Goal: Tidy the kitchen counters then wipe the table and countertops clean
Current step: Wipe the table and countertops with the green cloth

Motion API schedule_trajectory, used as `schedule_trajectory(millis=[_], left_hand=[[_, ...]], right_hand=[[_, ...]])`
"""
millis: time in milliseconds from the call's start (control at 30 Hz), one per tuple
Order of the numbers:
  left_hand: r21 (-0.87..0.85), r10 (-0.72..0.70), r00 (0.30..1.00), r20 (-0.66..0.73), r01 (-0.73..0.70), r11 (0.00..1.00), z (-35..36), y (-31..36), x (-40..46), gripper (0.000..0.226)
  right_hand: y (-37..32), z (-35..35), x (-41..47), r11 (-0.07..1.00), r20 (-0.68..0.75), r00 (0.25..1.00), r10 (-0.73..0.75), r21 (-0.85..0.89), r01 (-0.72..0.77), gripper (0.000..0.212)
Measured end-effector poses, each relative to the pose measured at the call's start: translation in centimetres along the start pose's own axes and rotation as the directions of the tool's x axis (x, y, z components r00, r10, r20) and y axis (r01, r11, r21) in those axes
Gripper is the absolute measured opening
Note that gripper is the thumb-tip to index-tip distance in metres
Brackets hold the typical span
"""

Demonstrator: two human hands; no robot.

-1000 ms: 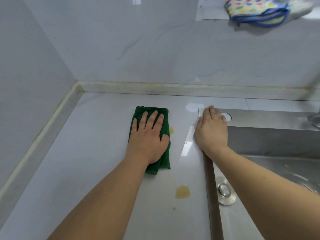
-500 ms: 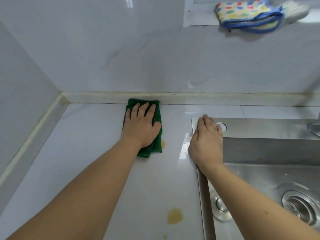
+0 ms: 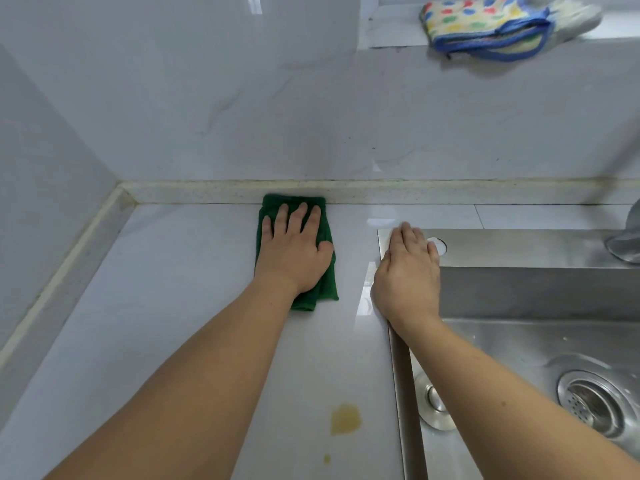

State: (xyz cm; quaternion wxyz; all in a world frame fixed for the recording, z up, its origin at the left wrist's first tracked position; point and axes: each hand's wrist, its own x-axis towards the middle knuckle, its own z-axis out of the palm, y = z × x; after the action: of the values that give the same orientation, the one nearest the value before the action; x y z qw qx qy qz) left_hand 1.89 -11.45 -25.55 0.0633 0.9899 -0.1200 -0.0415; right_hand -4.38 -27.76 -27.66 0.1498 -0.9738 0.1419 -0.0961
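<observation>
Dark green cloth (image 3: 297,251), folded to a narrow strip, lies flat on the white countertop (image 3: 173,306) with its far end touching the back ledge (image 3: 415,192). Left hand (image 3: 294,258) presses it flat, fingers straight and spread, cloth showing round the palm. Right hand (image 3: 407,275) rests flat, fingers straight, on the sink (image 3: 519,247) corner, holding nothing; yellow stain (image 3: 345,418) near front.

Cloth (image 3: 327,285): solid dark green. Countertop (image 3: 166,306): pale grey-white, glossy. Stain (image 3: 345,418) on it: yellow-ochre. Wall tiles (image 3: 277,98): light grey, faint veining. Sink (image 3: 519,247): brushed silver steel. Oven mitt (image 3: 485,26): cream with red, blue, green, yellow spots; blue trim.
</observation>
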Motion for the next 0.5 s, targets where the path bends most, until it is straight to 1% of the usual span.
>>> schedule_trajectory(millis=[500], left_hand=[[-0.024, 0.009, 1.0, -0.006, -0.009, 1.0, 0.1, 0.1, -1.4, 0.065]], right_hand=[[0.0, -0.1, 0.1, 0.999, 0.02, 1.0, 0.002, -0.035, -0.002, 0.054]])
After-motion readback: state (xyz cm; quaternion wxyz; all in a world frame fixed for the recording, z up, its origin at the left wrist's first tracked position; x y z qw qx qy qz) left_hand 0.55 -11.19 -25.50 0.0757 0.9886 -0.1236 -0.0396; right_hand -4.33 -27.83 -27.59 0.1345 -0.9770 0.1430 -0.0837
